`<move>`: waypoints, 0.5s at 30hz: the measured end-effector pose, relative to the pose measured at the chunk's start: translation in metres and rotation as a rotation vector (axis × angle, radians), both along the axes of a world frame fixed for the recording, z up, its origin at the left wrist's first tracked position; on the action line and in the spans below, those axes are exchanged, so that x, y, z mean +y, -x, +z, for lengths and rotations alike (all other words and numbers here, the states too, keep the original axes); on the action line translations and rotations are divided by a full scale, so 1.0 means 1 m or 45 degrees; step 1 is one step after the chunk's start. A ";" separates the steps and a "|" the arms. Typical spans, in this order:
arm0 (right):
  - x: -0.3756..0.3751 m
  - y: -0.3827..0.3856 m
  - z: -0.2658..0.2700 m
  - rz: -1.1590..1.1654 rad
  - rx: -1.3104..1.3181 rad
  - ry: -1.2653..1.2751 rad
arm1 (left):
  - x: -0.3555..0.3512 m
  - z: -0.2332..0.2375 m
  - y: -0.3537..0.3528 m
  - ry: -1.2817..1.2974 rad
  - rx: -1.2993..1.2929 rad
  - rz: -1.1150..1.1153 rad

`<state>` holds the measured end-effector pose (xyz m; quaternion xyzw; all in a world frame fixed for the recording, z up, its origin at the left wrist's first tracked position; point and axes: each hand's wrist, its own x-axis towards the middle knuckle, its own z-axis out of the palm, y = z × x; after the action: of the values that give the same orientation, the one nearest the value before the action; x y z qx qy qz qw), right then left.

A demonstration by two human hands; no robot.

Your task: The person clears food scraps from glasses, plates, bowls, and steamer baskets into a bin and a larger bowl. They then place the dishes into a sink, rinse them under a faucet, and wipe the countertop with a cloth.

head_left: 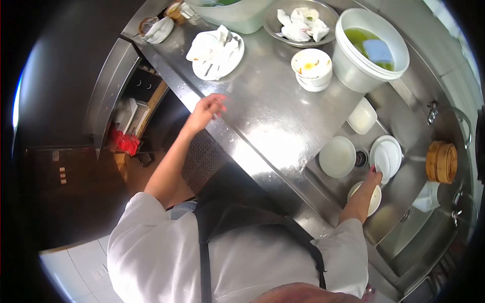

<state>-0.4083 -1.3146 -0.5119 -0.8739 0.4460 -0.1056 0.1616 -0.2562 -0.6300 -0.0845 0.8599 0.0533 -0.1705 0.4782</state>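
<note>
My left hand [208, 110] hovers over the front edge of the steel counter [262, 101], its fingers loosely bent and a little apart, holding nothing. Closest to it is a white plate [233, 64] with crumpled napkins [209, 46] and cutlery on it. Down in the sink, my right hand [375, 177] grips the rim of a small white dish [386, 159], tilted above a round white plate [396, 146]. A white bowl [374, 201] sits under my right wrist, partly hidden. Left of the drain lies another round plate [337, 156].
A white bucket [348, 65] of greenish liquid stands by the sink, beside stacked white bowls [311, 70]. Behind them is a metal bowl [275, 22] with used napkins. A squarish white dish [362, 116] and a bamboo steamer [441, 161] are at the sink.
</note>
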 end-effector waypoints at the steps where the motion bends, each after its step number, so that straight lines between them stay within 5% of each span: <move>1: 0.005 -0.002 -0.003 -0.035 -0.048 0.125 | 0.019 0.002 0.000 -0.074 -0.053 0.034; 5: 0.033 -0.029 0.067 -0.110 0.317 0.047 | 0.056 0.016 -0.015 -0.285 -0.211 0.189; 9: 0.031 -0.023 0.071 0.161 0.003 -0.137 | 0.094 0.010 -0.058 -0.299 -0.312 0.265; 12: -0.001 -0.039 0.039 -1.313 -1.273 -1.684 | 0.133 -0.012 -0.123 -0.526 -0.496 0.162; 15: 0.015 -0.027 0.088 -1.064 -1.163 -1.643 | 0.141 -0.017 -0.184 -0.857 -0.601 0.098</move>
<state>-0.3809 -1.2998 -0.4238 -0.2518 0.5927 -0.2222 0.7321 -0.0724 -0.4890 -0.1016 0.9812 0.0269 0.0762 0.1755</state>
